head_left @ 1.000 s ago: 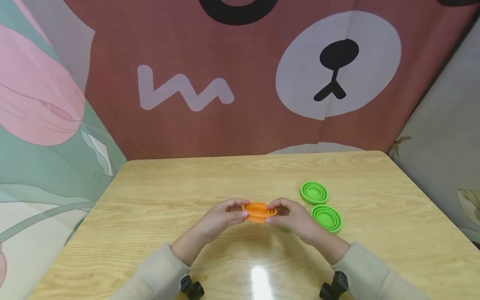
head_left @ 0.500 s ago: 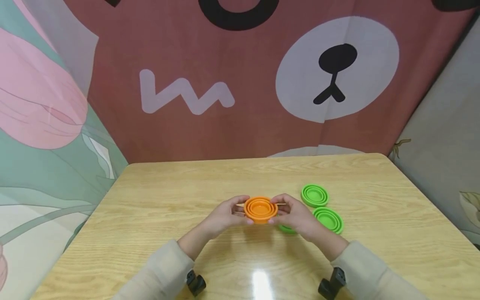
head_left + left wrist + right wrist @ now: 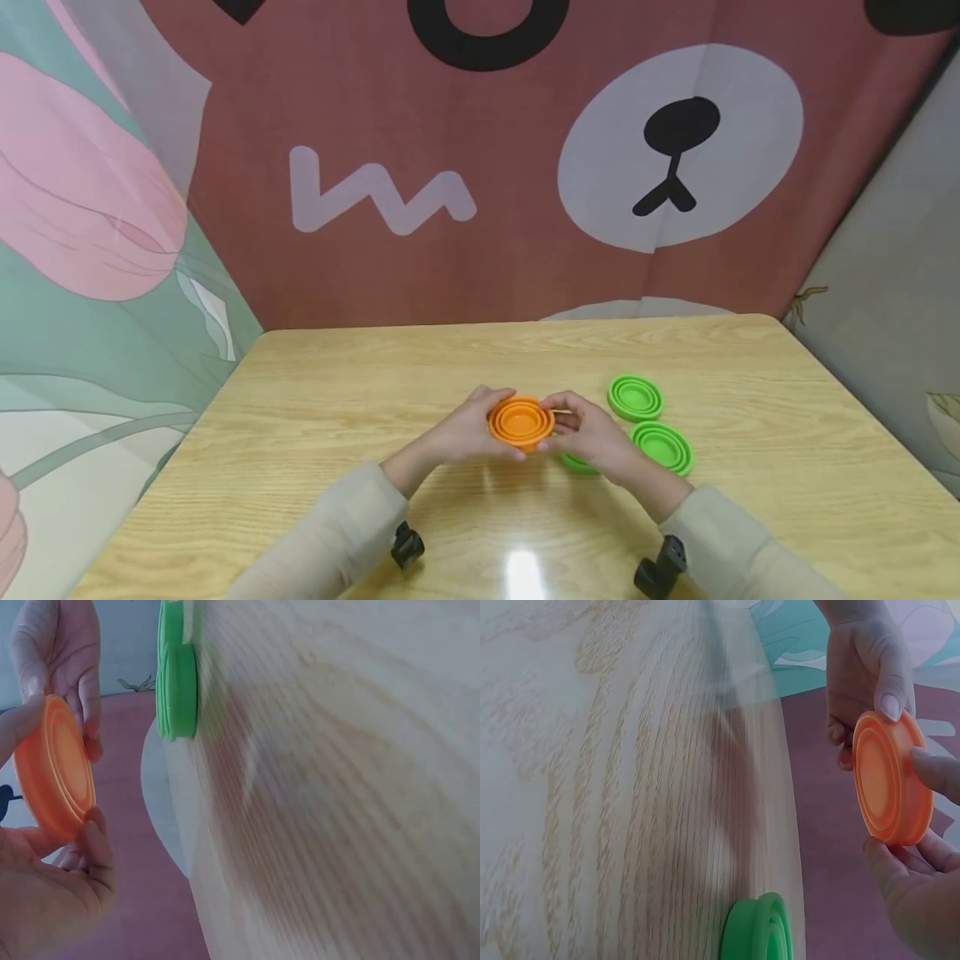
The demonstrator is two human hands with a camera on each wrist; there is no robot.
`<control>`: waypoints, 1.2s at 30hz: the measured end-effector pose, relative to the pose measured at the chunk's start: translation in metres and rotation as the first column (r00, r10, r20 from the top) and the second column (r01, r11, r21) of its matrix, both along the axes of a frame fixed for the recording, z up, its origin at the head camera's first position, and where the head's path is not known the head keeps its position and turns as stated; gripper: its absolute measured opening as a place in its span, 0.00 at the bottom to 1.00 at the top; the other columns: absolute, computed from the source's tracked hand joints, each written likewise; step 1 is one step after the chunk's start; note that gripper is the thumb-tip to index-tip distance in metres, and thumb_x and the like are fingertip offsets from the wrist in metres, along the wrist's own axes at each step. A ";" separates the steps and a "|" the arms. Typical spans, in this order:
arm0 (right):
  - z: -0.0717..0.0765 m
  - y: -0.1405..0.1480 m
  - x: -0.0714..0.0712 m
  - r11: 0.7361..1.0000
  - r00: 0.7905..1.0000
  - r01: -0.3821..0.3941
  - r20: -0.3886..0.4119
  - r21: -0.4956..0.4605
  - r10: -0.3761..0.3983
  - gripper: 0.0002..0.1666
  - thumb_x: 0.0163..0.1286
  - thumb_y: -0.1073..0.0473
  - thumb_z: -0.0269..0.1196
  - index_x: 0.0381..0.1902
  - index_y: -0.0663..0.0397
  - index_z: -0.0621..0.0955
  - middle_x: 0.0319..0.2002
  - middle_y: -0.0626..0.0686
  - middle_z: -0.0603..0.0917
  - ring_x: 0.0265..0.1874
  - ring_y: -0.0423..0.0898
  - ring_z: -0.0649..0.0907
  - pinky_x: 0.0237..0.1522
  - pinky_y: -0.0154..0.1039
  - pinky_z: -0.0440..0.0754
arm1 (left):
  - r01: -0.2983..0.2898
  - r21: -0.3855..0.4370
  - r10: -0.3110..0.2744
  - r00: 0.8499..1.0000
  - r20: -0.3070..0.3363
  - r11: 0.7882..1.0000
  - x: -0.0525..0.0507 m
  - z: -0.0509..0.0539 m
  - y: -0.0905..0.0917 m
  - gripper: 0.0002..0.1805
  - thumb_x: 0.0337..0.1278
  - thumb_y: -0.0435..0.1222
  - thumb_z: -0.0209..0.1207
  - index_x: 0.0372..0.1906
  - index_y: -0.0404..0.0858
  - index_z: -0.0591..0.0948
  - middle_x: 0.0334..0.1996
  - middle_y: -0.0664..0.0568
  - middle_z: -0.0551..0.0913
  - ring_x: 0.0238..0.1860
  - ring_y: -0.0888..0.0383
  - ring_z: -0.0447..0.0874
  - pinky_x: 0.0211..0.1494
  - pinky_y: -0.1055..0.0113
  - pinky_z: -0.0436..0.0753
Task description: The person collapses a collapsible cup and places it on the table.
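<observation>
Both hands hold an orange collapsible cup [image 3: 521, 422], pressed flat into concentric rings, above the table. My left hand [image 3: 474, 427] grips its left edge, thumb at the near side and fingers at the far side. At the opposite edge, my right hand [image 3: 592, 429] pinches the rim between thumb and fingers. In the left wrist view the orange cup [image 3: 60, 769] is seen from the side, off the wood. The right wrist view shows the ringed face of the cup [image 3: 881, 776] between both hands.
Two flattened green collapsible cups, a far one [image 3: 635, 397] and a nearer one [image 3: 663, 448], lie right of the hands. A third green cup [image 3: 576, 464] is partly hidden under my right hand. A printed curtain [image 3: 510, 275] hangs behind the wooden table [image 3: 337, 375].
The orange cup has tipped from nearly edge-on to showing its ringed face upward. My left hand has shifted right and wraps further round its edge. The green cups stay in place.
</observation>
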State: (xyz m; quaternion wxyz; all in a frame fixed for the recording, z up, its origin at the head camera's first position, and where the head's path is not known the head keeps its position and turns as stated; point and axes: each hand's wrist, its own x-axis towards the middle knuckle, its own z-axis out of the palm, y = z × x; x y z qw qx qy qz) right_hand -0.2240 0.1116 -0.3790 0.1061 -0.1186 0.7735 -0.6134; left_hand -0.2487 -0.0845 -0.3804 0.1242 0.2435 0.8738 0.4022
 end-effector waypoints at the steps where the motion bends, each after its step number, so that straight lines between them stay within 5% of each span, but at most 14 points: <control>1: 0.000 0.000 0.000 1.000 1.000 -0.001 -0.002 0.000 0.001 0.28 0.48 0.68 0.65 0.47 0.65 0.68 0.49 0.60 0.70 0.50 0.55 0.71 0.46 0.39 0.74 | 0.003 -0.013 -0.003 1.000 -0.015 1.000 -0.001 0.000 0.001 0.46 0.30 0.45 0.69 0.60 0.37 0.61 0.44 0.52 0.63 0.44 0.57 0.66 0.49 0.60 0.69; 11: -0.008 0.008 -0.006 0.994 0.995 -0.001 -0.094 0.111 0.012 0.24 0.52 0.65 0.63 0.47 0.63 0.70 0.46 0.57 0.74 0.46 0.53 0.74 0.44 0.41 0.74 | 0.006 -0.098 -0.020 0.989 -0.144 0.995 -0.013 -0.009 0.001 0.41 0.25 0.42 0.71 0.53 0.37 0.66 0.43 0.53 0.66 0.44 0.57 0.64 0.48 0.62 0.68; 21: -0.013 0.034 -0.002 0.995 0.998 0.039 -0.052 0.096 -0.034 0.14 0.58 0.65 0.57 0.41 0.66 0.71 0.40 0.58 0.76 0.40 0.48 0.75 0.41 0.38 0.74 | 0.011 -0.260 -0.071 0.972 -0.223 0.965 -0.019 -0.032 0.002 0.43 0.24 0.45 0.71 0.54 0.36 0.65 0.46 0.51 0.66 0.49 0.55 0.63 0.52 0.63 0.66; 36: -0.012 0.063 0.007 0.993 0.994 0.095 -0.054 0.072 -0.091 0.18 0.61 0.59 0.54 0.42 0.71 0.70 0.39 0.61 0.75 0.38 0.50 0.75 0.42 0.43 0.74 | -0.071 -0.191 0.041 0.987 -0.155 0.979 -0.051 -0.042 0.011 0.47 0.30 0.40 0.69 0.60 0.31 0.59 0.51 0.46 0.61 0.53 0.52 0.59 0.56 0.61 0.63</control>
